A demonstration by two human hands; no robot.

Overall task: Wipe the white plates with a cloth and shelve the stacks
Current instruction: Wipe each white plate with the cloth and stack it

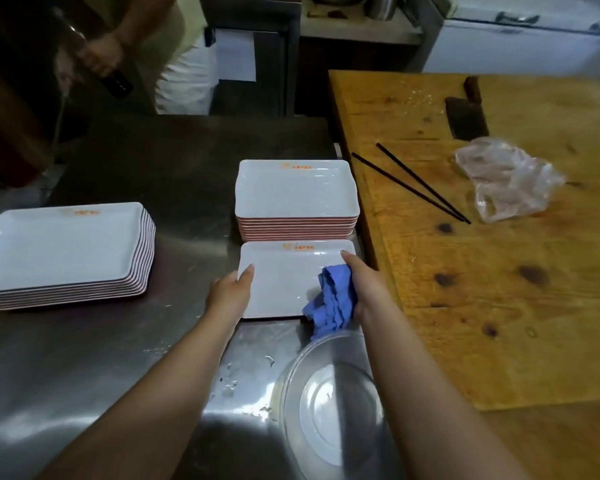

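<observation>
The right hand [359,282] clutches a bunched blue cloth [331,301] against the right end of a single white plate [284,275] at the frame's centre, while the left hand [231,289] grips that plate's left edge, thumb on top. Just above it sits one stack of plates [297,199]; another stack [63,251] lies at the left on the steel counter [118,341].

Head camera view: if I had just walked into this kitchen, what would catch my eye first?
Probably the bright blue cloth bunched in the right hand on a single white plate, whose left edge the left hand steadies on the steel counter. Next, two stacks of white plates: the stack behind it and the stack at far left. On the wooden board to the right lie black chopsticks and crumpled plastic.
</observation>
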